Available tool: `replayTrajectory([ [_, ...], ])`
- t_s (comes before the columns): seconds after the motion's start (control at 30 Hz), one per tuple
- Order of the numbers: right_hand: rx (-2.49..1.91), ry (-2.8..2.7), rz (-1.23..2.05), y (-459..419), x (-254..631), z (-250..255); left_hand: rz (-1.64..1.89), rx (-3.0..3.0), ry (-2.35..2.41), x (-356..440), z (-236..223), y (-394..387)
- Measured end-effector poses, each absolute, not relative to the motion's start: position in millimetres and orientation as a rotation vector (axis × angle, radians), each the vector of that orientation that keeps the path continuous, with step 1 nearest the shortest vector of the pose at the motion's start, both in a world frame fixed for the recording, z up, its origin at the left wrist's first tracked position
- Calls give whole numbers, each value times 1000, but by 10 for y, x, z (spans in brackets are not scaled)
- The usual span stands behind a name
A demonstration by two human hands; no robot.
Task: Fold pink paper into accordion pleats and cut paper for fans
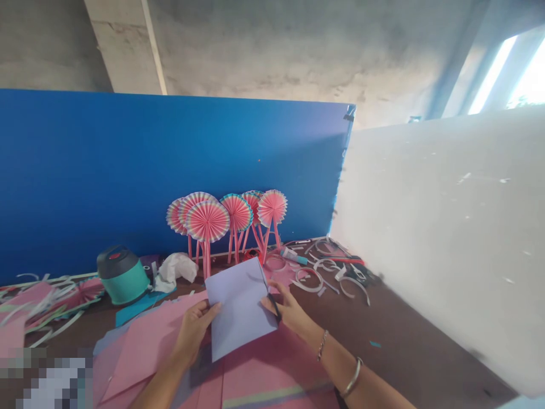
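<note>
The left hand (193, 332) closes on the edge of a thin lilac paper sheet (240, 307), steadying it above pink card sheets (272, 369) on the brown desk (409, 346), while the right hand (289, 309) pinches a slim black pen-like tool (272, 301) against the sheet's right edge

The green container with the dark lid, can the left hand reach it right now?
Probably yes, but it must let go first. The left hand is pinching the pale purple paper sheet. Only flat, loose pink paper lies between the hand and the green container, so nothing tall seems to block it.
</note>
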State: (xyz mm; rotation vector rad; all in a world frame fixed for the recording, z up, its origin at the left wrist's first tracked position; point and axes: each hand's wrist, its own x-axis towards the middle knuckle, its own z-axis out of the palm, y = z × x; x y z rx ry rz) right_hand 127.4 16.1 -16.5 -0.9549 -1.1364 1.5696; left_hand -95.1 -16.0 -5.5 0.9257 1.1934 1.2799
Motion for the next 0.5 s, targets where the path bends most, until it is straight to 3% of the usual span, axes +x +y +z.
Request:
replayTrajectory([
  [0.5, -1059, -1206, 1436, 147, 1264, -145, 1293, 963, 1212, -970, -72, -141],
])
